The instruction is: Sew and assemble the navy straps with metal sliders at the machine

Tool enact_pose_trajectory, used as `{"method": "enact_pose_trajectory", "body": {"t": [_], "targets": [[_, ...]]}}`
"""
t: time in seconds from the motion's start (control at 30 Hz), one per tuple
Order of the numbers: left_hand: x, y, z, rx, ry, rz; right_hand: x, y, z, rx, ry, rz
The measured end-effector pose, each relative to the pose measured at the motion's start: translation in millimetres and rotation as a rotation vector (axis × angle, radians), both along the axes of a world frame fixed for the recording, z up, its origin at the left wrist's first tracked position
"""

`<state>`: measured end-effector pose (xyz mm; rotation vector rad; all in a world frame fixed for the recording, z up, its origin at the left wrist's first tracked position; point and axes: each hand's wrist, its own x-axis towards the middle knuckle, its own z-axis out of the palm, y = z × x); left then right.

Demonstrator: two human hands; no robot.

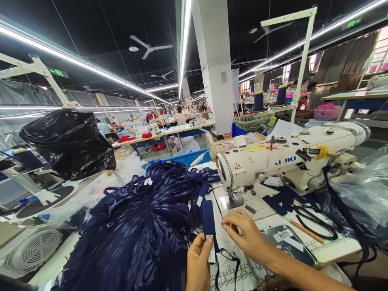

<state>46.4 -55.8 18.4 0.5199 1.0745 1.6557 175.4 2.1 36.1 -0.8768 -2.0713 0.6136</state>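
Observation:
My left hand (198, 262) is closed on a navy fabric strap (208, 218) with a white label at its lower end, thumb pressing the label. Just to the right, my right hand (244, 232) is curled in a pinch near the strap; what it pinches is too small to name. Both hands hover over the white table (325, 246) in front of a white JUKI sewing machine (287, 159). A large heap of navy garments (142, 230) lies to the left, touching the strap.
Black scissors (315, 222) and a pencil (306, 231) lie right of my hands. Clear plastic bags (363, 194) sit at the far right. A black bag (69, 141) hangs at left. Thread cones (258, 101) stand behind the machine. Other people work at distant tables (182, 129).

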Motion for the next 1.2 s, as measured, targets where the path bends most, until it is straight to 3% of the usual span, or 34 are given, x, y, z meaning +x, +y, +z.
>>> {"method": "enact_pose_trajectory", "body": {"t": [0.17,0.37,0.43,0.8,1.2], "targets": [[1.5,0.8,0.3,-0.002,0.01,0.015,-3.3,-9.8,2.0,-0.109,0.026,0.058],[3.4,2.9,-4.3,0.009,0.105,0.038,-16.4,-8.2,-0.4,-0.484,0.253,0.081],[4.7,2.6,-4.0,0.004,0.139,0.061,-20.0,-6.9,-2.5,-0.538,0.306,0.101],[5.7,3.7,-4.2,-0.018,0.117,0.074,-21.3,-8.0,0.5,-0.606,0.381,0.109],[7.5,4.8,-3.8,-0.031,0.118,0.11,-19.8,-6.7,-2.7,-0.551,0.335,0.1]]}}
